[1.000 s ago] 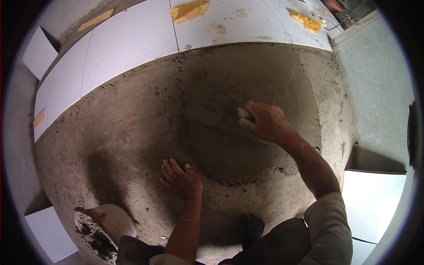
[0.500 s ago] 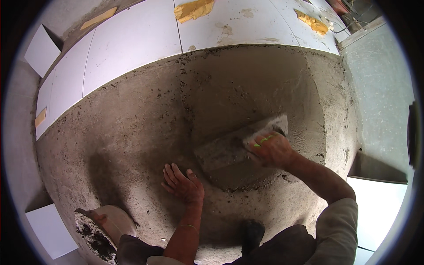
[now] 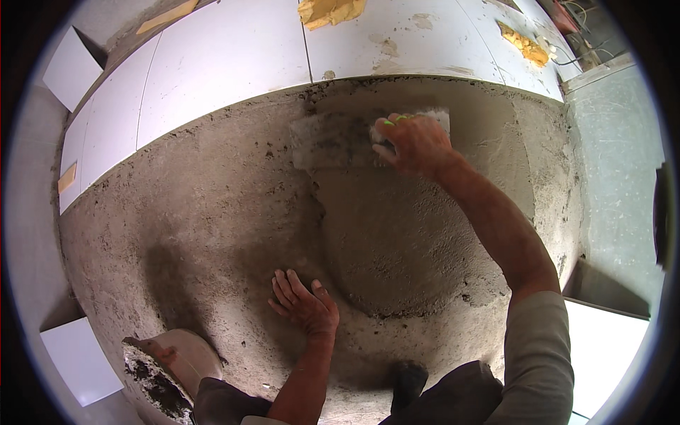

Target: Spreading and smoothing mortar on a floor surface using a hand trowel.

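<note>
My right hand (image 3: 414, 145) is closed round the handle of a wide flat trowel (image 3: 329, 142). The trowel's blade lies on a dark patch of wet mortar (image 3: 418, 234), near the patch's far edge beside the white tiles. The handle itself is mostly hidden under my fingers. Across the near part of the patch the surface looks rough and pitted. My left hand (image 3: 306, 303) is open, fingers spread and holding nothing, over the bare rough floor (image 3: 212, 205) left of the mortar. A shadow makes it hard to see whether that palm touches the floor.
Laid white tiles (image 3: 219, 74) line the far side, with yellow sponge-like pieces (image 3: 331, 10) on them. A mortar-crusted bucket (image 3: 185, 358) stands at lower left by my knee. Loose tiles lean at the left (image 3: 81, 361) and right (image 3: 605, 354). A grey wall (image 3: 609, 156) bounds the right side.
My right hand has swept the trowel away from me and slightly left, up to the tile edge, uncovering the near mortar. The left hand stays spread in about the same place.
</note>
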The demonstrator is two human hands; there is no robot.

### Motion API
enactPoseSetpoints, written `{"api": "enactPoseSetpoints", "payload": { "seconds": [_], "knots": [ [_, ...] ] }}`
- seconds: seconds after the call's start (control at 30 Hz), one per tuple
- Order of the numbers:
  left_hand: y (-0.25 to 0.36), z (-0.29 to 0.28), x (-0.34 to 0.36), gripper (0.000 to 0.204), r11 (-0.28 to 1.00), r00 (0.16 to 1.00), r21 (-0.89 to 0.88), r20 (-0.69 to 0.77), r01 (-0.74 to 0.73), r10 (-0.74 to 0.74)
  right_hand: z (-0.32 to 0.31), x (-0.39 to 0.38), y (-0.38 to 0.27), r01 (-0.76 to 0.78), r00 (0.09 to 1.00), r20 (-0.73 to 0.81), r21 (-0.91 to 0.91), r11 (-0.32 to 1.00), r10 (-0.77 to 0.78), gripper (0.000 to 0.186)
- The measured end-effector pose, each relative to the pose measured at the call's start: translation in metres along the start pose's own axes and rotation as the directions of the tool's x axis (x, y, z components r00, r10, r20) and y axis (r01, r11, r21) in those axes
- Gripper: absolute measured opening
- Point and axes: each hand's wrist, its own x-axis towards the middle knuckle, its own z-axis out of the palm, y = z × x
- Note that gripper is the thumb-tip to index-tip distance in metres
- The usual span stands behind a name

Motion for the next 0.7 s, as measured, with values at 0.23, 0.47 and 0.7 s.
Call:
{"api": "enactPoseSetpoints", "payload": {
  "seconds": [0.23, 0.47, 0.7],
  "knots": [
    [-0.002, 0.000, 0.001, 0.059, 1.000, 1.000, -0.013, 0.010, -0.004, 0.004, -0.008, 0.049, 0.023, -0.079, 0.996, -0.042, -0.094, 0.992, 0.075, 0.030],
    [-0.003, 0.001, 0.001, 0.059, 1.000, 1.000, -0.020, 0.014, -0.001, 0.002, -0.012, 0.068, 0.033, -0.170, 0.985, -0.051, -0.126, 0.977, 0.165, 0.032],
    [0.001, 0.000, 0.002, 0.060, 1.000, 0.999, -0.031, 0.038, 0.000, 0.001, -0.033, 0.050, 0.034, -0.329, 0.939, -0.137, -0.080, 0.941, 0.317, 0.033]
  ]
}}
